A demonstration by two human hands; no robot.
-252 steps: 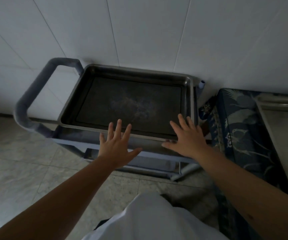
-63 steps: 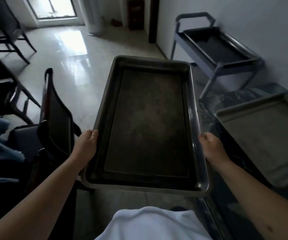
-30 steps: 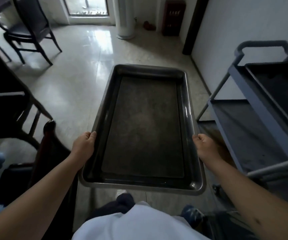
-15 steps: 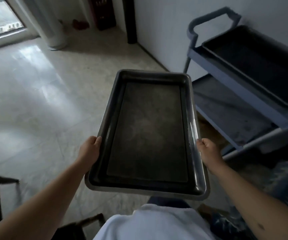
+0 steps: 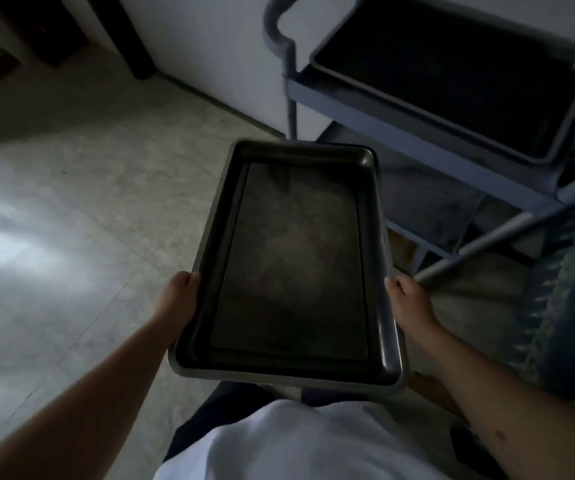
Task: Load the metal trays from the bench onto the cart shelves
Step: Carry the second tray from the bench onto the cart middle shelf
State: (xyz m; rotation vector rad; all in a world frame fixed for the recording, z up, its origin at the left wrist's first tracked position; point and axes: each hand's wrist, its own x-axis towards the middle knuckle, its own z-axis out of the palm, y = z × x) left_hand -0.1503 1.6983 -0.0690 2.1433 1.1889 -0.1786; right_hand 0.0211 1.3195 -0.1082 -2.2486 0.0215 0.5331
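Note:
I hold a large dark metal tray (image 5: 293, 265) level in front of my body, its long side pointing away from me. My left hand (image 5: 177, 297) grips its left rim and my right hand (image 5: 407, 299) grips its right rim. The grey-blue cart (image 5: 400, 112) stands at the upper right against the wall. Another metal tray (image 5: 459, 71) lies on the cart's top shelf. The bare lower shelf (image 5: 428, 206) shows under it, just right of the far end of the tray I hold.
Pale tiled floor (image 5: 71, 220) spreads to the left. A white wall (image 5: 210, 46) runs behind the cart, with the cart's handle (image 5: 274, 20) toward me. The blue patterned bench cover (image 5: 570, 306) is at the right edge.
The view has swung toward the cart, which now looms closer at the upper right. The held tray's far end now reaches the lower shelf's edge. Both hands keep the same grip.

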